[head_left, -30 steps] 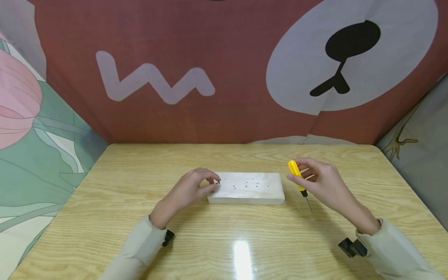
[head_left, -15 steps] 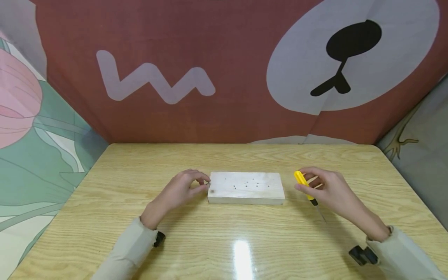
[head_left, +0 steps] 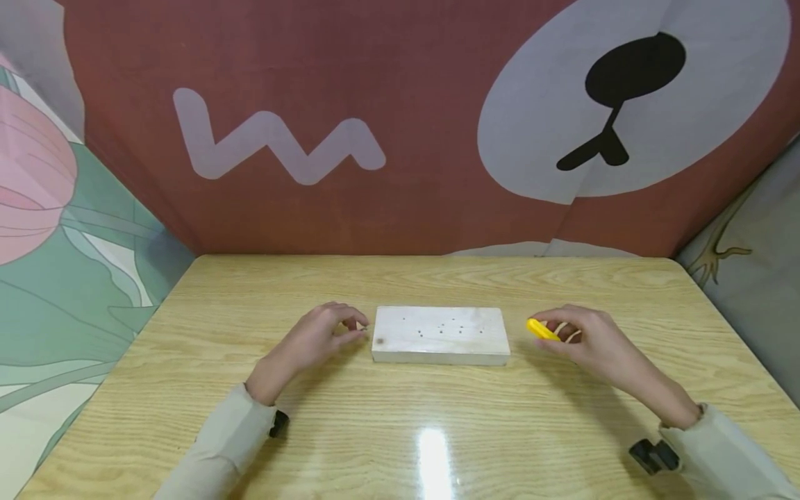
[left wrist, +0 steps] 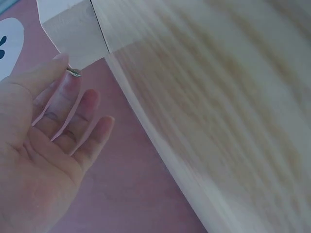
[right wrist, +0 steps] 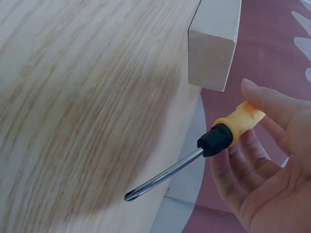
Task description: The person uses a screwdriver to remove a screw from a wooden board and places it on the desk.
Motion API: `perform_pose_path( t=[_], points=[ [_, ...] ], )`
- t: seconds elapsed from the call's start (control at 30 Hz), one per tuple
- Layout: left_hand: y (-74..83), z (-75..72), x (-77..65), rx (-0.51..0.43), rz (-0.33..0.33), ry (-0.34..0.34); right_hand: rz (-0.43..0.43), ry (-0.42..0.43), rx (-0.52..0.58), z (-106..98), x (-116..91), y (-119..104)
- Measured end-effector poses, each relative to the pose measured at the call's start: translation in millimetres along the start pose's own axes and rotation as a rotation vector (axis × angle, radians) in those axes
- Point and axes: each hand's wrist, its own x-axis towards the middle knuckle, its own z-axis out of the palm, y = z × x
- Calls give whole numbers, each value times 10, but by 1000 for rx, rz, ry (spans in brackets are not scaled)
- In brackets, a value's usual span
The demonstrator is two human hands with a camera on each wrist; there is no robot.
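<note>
A pale wooden block with several small dark holes in its top lies between my hands in the head view. Just off its left end, my left hand pinches a small metal screw between thumb and forefinger. The other fingers of that hand are spread apart in the left wrist view. To the right of the block, my right hand holds a Phillips screwdriver by its yellow handle. Its steel shaft points away from the palm in the right wrist view; in the head view the shaft is hidden.
The block rests on a wood-grain table, whose back edge meets a reddish wall covering with a printed bear. A bright light reflection shows on the tabletop in front. Each wrist wears a small black camera.
My left hand has drawn left off the block's end, with the screw in its fingertips. My right hand has shifted slightly right and down, and the screwdriver has tilted so its shaft no longer shows.
</note>
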Motion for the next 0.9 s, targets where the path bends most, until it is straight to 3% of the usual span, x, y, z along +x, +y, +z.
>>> perform_pose_path(
  t=[0.17, 0.57, 0.9],
  points=[
    [-14, -13, 9, -13, -46, -67, 5, -35, -4, -3, -4, 46],
    [-88, 1, 12, -50, -64, -212, 94, -170, -18, -3, -33, 164],
    [-92, -2, 3, -87, -84, -267, 116, -276, -33, 54, -17, 239]
  ],
)
